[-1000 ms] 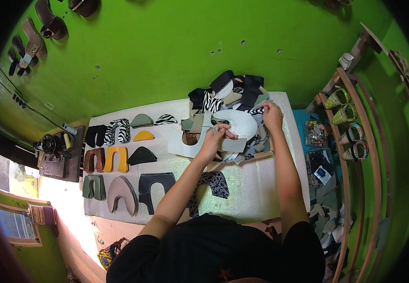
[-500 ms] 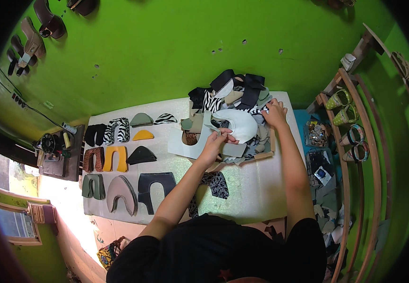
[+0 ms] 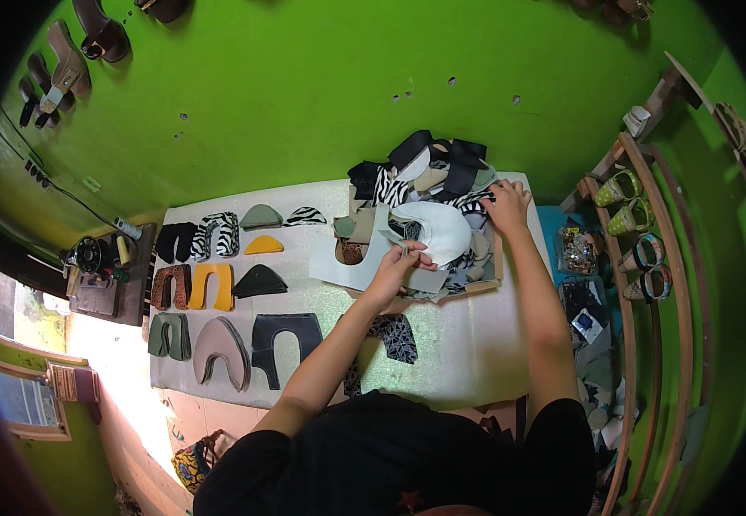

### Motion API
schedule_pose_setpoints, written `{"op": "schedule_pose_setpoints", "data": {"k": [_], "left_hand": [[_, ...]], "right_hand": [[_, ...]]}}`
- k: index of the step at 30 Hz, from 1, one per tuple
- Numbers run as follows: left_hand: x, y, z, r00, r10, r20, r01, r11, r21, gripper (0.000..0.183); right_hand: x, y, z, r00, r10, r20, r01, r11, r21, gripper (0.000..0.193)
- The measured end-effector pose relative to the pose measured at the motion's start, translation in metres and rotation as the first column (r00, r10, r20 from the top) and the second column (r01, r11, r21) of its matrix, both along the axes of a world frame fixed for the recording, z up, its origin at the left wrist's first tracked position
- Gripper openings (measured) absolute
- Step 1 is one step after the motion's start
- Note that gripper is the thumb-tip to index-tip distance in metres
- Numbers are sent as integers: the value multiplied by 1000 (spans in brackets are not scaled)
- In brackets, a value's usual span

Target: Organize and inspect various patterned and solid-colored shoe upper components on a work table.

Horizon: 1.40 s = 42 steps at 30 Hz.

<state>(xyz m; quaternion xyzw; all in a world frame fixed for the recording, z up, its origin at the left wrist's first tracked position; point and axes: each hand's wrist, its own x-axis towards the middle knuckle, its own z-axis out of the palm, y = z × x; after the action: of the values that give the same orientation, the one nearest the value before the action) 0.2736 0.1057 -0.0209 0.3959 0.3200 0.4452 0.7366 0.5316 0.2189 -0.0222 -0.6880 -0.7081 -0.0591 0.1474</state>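
A cardboard box [image 3: 468, 290] at the far right of the table is heaped with cut material scraps. My left hand [image 3: 397, 268] is closed on a thin grey-green piece [image 3: 391, 236] over the box's near left side. Close to those fingers lies a white curved piece [image 3: 446, 232], and a pale U-shaped piece [image 3: 332, 267] overhangs the box's left edge. At the box's far right corner my right hand [image 3: 509, 208] has its fingers bent round the end of a zebra-print piece [image 3: 473, 201]. The fingertips are partly hidden among the scraps.
Stacks of cut pieces stand in rows at left, among them yellow [image 3: 212, 288], pink [image 3: 222, 353] and black [image 3: 285, 337]. A dark patterned piece [image 3: 397, 337] lies before the box. Wooden racks with sandals [image 3: 629, 215] rise at right; a machine [image 3: 89, 258] stands left.
Both hands stay almost where they were over the box. My right hand has shifted slightly at the zebra-print piece, and the whole view has tilted a little.
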Motion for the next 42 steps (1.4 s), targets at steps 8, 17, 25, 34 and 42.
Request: {"op": "schedule_pose_setpoints", "data": {"k": [8,17,25,34,42], "left_hand": [[2,-3,-4,1000,-8,3,7,999,49,20],[-5,-8,-3,999,24,-24,-23,998,53,19],[-7,-10,3,1000,19,-9,-18,998,58,20],[-12,-15,11,999,35,-38,-32,997,70,21],[-17,-18,17,999,36,-39,-31,994,109,24]], "right_hand": [[-22,-15,5,985,167,-42,-163,982,90,23],[-36,-5,-3,989,147,-4,-147,989,12,16],[-38,6,0,983,179,-34,-182,970,-162,11],[-51,-1,22,975,212,-73,-219,969,-112,10],[-56,1,47,940,280,-197,-294,955,-47,12]]}}
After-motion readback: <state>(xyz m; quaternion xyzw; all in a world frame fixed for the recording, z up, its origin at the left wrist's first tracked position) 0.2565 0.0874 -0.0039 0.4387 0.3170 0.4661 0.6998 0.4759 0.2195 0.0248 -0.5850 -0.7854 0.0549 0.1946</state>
